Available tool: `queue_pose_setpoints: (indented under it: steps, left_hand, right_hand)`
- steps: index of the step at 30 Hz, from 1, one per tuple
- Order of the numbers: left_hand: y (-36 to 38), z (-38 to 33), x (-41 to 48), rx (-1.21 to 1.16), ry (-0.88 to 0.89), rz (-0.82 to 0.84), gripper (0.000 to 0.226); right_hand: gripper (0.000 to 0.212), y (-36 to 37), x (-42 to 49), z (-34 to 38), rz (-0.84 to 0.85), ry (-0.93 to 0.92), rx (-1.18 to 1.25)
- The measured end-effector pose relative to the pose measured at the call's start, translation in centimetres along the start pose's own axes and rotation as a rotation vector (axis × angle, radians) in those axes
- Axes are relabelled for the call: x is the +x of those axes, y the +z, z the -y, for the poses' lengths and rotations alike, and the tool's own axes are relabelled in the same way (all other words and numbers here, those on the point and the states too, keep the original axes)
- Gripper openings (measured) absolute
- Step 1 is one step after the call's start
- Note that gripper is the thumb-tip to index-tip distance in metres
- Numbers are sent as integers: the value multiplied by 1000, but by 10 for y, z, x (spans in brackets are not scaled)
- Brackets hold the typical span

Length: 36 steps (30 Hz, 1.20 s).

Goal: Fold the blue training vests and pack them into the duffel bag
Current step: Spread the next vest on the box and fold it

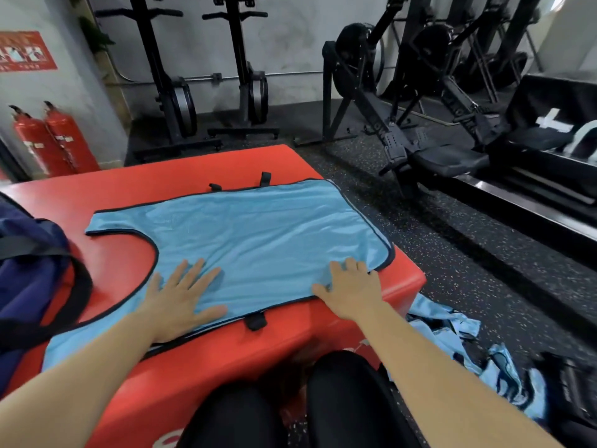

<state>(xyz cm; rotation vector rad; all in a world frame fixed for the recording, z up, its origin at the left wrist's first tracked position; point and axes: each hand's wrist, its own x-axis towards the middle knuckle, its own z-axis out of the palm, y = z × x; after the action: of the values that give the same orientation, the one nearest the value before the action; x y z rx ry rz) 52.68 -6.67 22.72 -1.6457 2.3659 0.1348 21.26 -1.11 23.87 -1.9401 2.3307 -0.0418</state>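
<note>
Clearly I am near the start of this job: one blue vest (pixel 258 227) lies spread flat and unfolded on the red padded desk (pixel 161 182), its neck cut-out toward the left and its hem toward the right corner, with no fold made in it yet. My left hand (pixel 181 295) lies flat on the near edge of the cloth just beside the neck cut-out, fingers (pixel 197 270) straight and spread wide, pressing rather than gripping. My right hand (pixel 352 289) rests on the near right corner of the same vest, also flat and gripping nothing, though its fingertips are hard to read where the cloth bunches a little. A small black tab (pixel 255 321) sticks out from the near edge between my hands. I judge this to be the smoothing step before the first fold. What is left is nearly everything: folding this vest, then the heap of vests (pixel 452 334) lying crumpled on the floor (pixel 468 253) to my right, near the desk, then packing them all. The navy duffel bag (pixel 29 279) sits on the left end of the desk, touching the vest's near left edge. From here I cannot see into its opening, so I cannot tell what it holds; no blue cloth shows in it.
</note>
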Motion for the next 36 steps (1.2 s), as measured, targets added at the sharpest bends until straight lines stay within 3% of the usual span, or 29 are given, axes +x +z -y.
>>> queue_pose_setpoints:
  steps: [7,12,15,22,28,32,36]
  left_hand:
    - [-13,3,-25,116,7,67,122]
    - [-21,-3,-24,85,-27,31,125]
    - [-23,-18,-21,19,-41,-5,127]
    - [-30,-56,-2,-29,10,-67,107]
    - [-33,-77,9,-38,25,-81,119]
    - [-32,-88,17,-40,14,-67,119]
    - [-29,-91,21,-43,-6,-13,115]
  right_hand:
    - [47,-5,-22,-22,6,-93,132]
    - [32,-21,-3,-57,-286,180,259]
    - [32,-20,13,-73,-246,335,279]
    - [33,-17,37,-78,-166,440,371]
    - [32,-20,44,-83,-162,420,421]
    - [27,-23,48,-94,-317,370,300]
    - [28,-11,47,-96,-333,322,140]
